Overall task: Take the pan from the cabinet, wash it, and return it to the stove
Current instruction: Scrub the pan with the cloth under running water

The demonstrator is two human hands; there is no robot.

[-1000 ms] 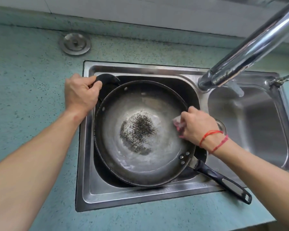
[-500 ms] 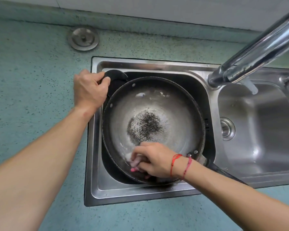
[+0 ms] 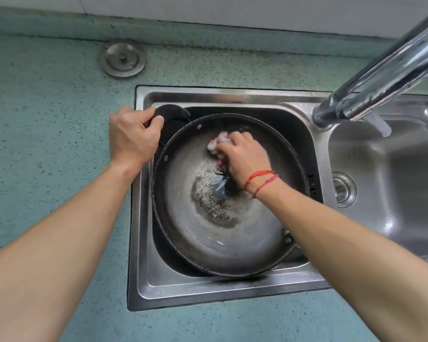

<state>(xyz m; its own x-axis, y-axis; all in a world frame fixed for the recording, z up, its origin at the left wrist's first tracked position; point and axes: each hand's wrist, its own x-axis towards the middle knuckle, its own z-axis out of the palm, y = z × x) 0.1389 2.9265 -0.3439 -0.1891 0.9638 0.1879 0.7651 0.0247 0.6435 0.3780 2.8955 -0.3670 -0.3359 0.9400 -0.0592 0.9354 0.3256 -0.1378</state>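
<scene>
The pan [image 3: 203, 230] lies in the left basin of the sink [image 3: 208, 291], which is set in the green desk [image 3: 47, 119]. The left hand [image 3: 131, 138] is closed round its black side handle [image 3: 172, 114] at the far left. The right hand [image 3: 244, 157] holds a pink scrubber [image 3: 215, 143] in bent fingers [image 3: 236, 138] and presses it on the far inner wall. To wash well, I think the speckled patch [image 3: 208, 203] in the middle needs firm circular rubbing, with the left hand keeping the pan steady. Half a second ago the scrubber was at the near rim; now it is on the far side.
</scene>
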